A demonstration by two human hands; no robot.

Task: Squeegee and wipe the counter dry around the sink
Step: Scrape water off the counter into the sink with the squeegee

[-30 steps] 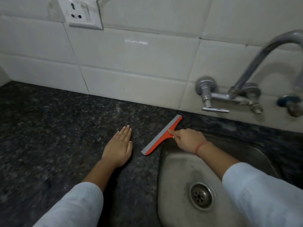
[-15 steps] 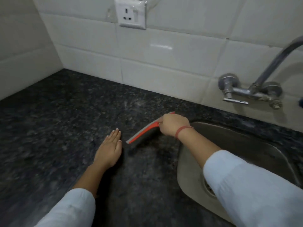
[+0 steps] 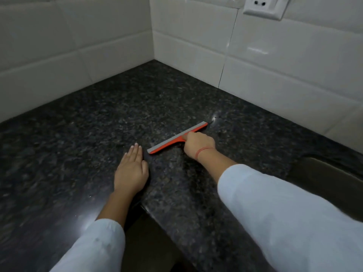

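At the far left, white wall tiles (image 3: 64, 55) meet the dark speckled granite counter (image 3: 82, 138) in a corner that was out of sight a second ago; the view has swung left, away from the tap. The left hand (image 3: 131, 169) lies flat on the stone, palm down, fingers together and extended, holding nothing, much as it did before, and it seems to serve as a brace. Just beside its fingertips is the near end of the orange squeegee (image 3: 172, 140), whose grey blade edge rests on the counter and runs diagonally up to the right. The right hand (image 3: 198, 144) is closed around the handle at mid-blade, a red thread on the wrist. A second ago the blade lay at the sink's rim; it now sits well out on the open counter, so I judge a fresh stroke is being set up from the corner side, to drag water back toward the basin. Only a dark edge of the sink (image 3: 322, 173) shows at the right, and a wall socket (image 3: 263, 5) above. No cloth is visible; wiping seems still to come.
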